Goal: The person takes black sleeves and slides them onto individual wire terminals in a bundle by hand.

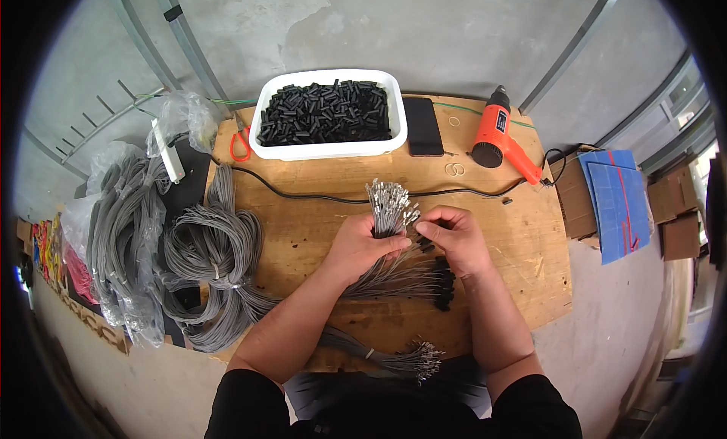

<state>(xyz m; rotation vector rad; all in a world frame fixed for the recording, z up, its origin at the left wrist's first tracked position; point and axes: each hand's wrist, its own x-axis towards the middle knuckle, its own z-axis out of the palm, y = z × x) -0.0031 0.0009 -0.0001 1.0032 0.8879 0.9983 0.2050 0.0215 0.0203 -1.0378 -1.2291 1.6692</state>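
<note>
My left hand [365, 246] is wrapped round a bundle of grey cables [385, 225], whose silvery metal end terminals [389, 197] point up and away from me. Close on its right, my right hand [456, 238] pinches thumb and forefinger together beside the terminals; what lies between the fingertips is too small to make out. Below both hands, more grey cables fan out to the right and end in black sleeves [443, 286]. Nearer my body lies another tied cable bunch with bare metal ends [424, 361].
A white tub [329, 149] full of short black tubes [326, 110] stands at the back. Near it are orange-handled pliers [240, 145], a black phone [423, 127] and an orange heat gun [496, 132]. A black cord [303, 195] crosses the wooden table [530, 250]. Coiled cables [212, 246] sit left.
</note>
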